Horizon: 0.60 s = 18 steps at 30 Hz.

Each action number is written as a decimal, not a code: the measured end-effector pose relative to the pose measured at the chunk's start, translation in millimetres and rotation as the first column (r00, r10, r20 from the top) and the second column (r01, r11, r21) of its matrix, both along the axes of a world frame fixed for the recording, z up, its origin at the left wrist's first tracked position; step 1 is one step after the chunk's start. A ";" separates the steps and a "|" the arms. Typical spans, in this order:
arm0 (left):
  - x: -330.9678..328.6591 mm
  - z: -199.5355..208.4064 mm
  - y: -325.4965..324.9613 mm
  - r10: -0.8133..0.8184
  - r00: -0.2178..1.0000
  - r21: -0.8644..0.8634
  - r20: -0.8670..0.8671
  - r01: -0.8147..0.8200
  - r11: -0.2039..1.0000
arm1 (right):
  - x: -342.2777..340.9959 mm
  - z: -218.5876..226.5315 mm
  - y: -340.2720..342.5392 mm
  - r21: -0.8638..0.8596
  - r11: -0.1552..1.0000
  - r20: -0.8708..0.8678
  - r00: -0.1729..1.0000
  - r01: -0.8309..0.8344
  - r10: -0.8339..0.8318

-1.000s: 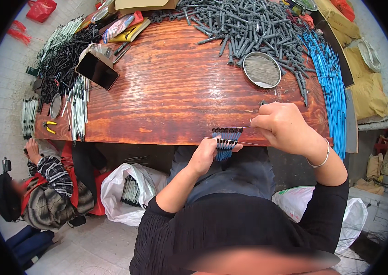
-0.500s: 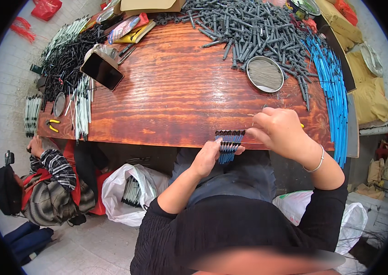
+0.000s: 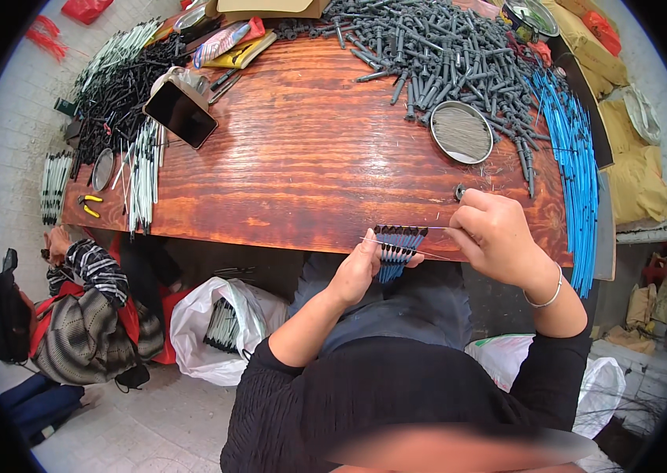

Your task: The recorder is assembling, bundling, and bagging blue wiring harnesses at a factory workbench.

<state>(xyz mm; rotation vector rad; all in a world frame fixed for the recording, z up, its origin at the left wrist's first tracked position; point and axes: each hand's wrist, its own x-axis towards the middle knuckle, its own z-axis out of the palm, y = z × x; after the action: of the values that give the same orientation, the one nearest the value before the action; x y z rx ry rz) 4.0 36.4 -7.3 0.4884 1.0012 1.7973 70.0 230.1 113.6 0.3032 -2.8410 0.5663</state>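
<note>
My left hand [image 3: 355,276] is closed around a flat row of blue sticks with black ends [image 3: 392,266], held just past the table's near edge. To the right, my right hand [image 3: 499,236] pinches a thin wire [image 3: 437,229] that runs sideways to the upper row of black ends. A second thin wire [image 3: 432,255] slants across the lower row, its right part sticking out free. Whether the pinched wire passes through the black ends is too small to tell. A small dark ring-shaped part [image 3: 459,191] lies on the table beyond my right hand.
A round tin of thin wires [image 3: 462,142] stands before a heap of grey plastic parts [image 3: 444,55]. Blue sticks [image 3: 574,173] line the right edge. A phone [image 3: 181,117] leans on the left, near yellow-handled pliers [image 3: 91,206]. Another person [image 3: 85,307] works at the left.
My right hand has moved slightly right, away from the row of sticks, so more of the wire shows between. My left hand keeps its grip. The view has shifted a little.
</note>
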 end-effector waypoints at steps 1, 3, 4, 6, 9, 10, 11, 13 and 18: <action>0.0 0.9 -0.2 -0.001 1.000 0.020 0.006 0.001 1.000 | 0.4 -1.4 1.6 -0.056 0.998 0.027 1.000 0.014 -0.013; -1.2 1.9 -0.2 0.000 1.000 0.040 0.011 0.000 0.999 | -0.7 -3.4 4.0 -0.166 0.985 0.082 0.996 0.047 -0.034; -1.1 2.4 -0.1 0.001 1.000 0.035 0.019 -0.001 0.999 | -0.4 -3.1 2.9 -0.166 0.985 0.081 0.996 0.045 -0.032; -1.2 2.9 -0.1 0.003 0.999 0.027 0.035 -0.004 1.000 | 3.3 -1.2 -1.9 -0.118 0.993 0.039 0.999 0.031 -0.027; -0.9 -0.1 -0.6 0.003 0.999 0.056 0.048 -0.005 0.998 | 1.5 -3.9 1.6 -0.165 0.986 0.048 0.999 0.031 -0.023; -1.2 -1.0 -0.6 0.002 0.998 0.070 0.056 -0.006 0.998 | -0.9 -7.2 5.5 -0.235 0.971 0.081 0.996 0.040 -0.021; -2.0 -1.4 -0.3 0.002 0.998 0.070 0.055 -0.006 0.997 | -3.0 -10.2 8.7 -0.304 0.951 0.114 0.993 0.051 -0.017; -3.6 -2.3 -0.1 -0.008 0.999 0.075 0.047 0.005 0.997 | -5.4 -17.1 13.4 -0.354 0.935 0.114 0.993 0.036 0.005; -2.6 0.8 -0.3 0.014 0.994 0.058 0.112 -0.021 0.998 | -5.3 -17.1 14.6 -0.431 0.902 0.100 0.993 -0.008 0.057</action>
<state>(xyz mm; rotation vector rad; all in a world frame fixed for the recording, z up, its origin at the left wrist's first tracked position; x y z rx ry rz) 1.4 36.1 -6.5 0.4119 0.8806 1.8530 64.7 244.7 96.6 0.2425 -2.7125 1.2260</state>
